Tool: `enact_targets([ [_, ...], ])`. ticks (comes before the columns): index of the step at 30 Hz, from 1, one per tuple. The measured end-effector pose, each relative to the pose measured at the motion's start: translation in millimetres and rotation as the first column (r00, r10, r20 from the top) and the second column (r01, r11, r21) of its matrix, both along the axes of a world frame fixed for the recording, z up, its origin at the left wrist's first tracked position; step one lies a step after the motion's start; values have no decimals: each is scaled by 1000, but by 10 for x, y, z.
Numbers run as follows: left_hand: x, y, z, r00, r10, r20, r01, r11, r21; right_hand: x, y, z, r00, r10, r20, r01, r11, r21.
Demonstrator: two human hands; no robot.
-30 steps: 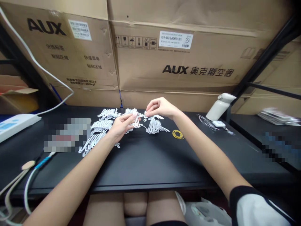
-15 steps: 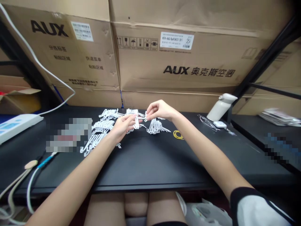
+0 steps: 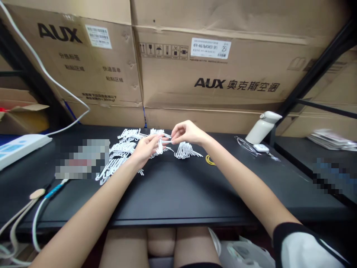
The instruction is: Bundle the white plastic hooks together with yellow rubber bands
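Over the far middle of the black table [image 3: 178, 193], my left hand [image 3: 145, 149] pinches a small bunch of white plastic hooks [image 3: 160, 146]. My right hand [image 3: 186, 133] pinches a thin white piece [image 3: 166, 142] at the same bunch from the right. Both hands have their fingers closed. Around them lie several bundles of white hooks [image 3: 117, 158], and one bundle [image 3: 186, 149] sits just below my right hand. A yellow rubber band [image 3: 208, 160] lies beside my right forearm, partly hidden by it.
Large AUX cardboard boxes [image 3: 212, 74] wall off the back. A white bottle [image 3: 262, 126] and a small white device [image 3: 260, 147] stand at the right. A white power strip [image 3: 19, 145] and cables [image 3: 33, 208] lie left. A black frame post [image 3: 312, 70] rises right.
My hands stay together at the hooks; the right hand has drifted slightly down and right, now covering part of the yellow rubber band. The view has barely shifted.
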State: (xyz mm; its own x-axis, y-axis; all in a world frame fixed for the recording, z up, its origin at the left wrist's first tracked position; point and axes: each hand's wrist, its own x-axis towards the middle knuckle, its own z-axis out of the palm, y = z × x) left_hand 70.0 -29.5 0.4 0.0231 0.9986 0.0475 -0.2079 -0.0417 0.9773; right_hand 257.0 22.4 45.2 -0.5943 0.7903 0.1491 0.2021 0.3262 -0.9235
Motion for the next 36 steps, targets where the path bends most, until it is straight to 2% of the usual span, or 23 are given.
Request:
enact_targets([
  [3,-1,9,27,994,93,49,-94,995,28,-70,31,-57,997,-37,-72,43,996,82],
  [6,-39,45,52,960,241,143,-251,967,53,-163,64,-170,968,-179,-176,204,969,137],
  [8,-79,79,56,927,312,208,-328,943,47,-214,64,-271,965,-241,-102,260,931,258],
  [9,-99,94,54,915,329,234,-348,936,43,-232,56,-323,968,-251,-5,235,901,363],
  [11,-127,113,51,904,334,266,-357,933,40,-256,28,-418,935,-266,236,98,830,549],
  [14,-130,107,57,908,322,269,-345,938,39,-275,-18,-503,819,-315,479,-82,762,642],
  [19,-92,77,82,917,311,249,-325,946,15,-316,-89,-490,685,-420,595,-146,721,678],
  [22,-83,79,83,926,301,228,-312,950,12,-339,-122,-475,643,-453,617,-161,708,688],
  [25,-84,86,75,934,288,211,-299,954,22,-344,-111,-491,653,-463,599,-111,724,681],
  [29,-82,83,70,943,275,186,-285,958,28,-312,-48,-500,745,-456,487,32,753,657],
  [36,-52,53,114,942,286,174,-291,957,5,-237,-18,-392,816,-489,308,190,731,656],
])
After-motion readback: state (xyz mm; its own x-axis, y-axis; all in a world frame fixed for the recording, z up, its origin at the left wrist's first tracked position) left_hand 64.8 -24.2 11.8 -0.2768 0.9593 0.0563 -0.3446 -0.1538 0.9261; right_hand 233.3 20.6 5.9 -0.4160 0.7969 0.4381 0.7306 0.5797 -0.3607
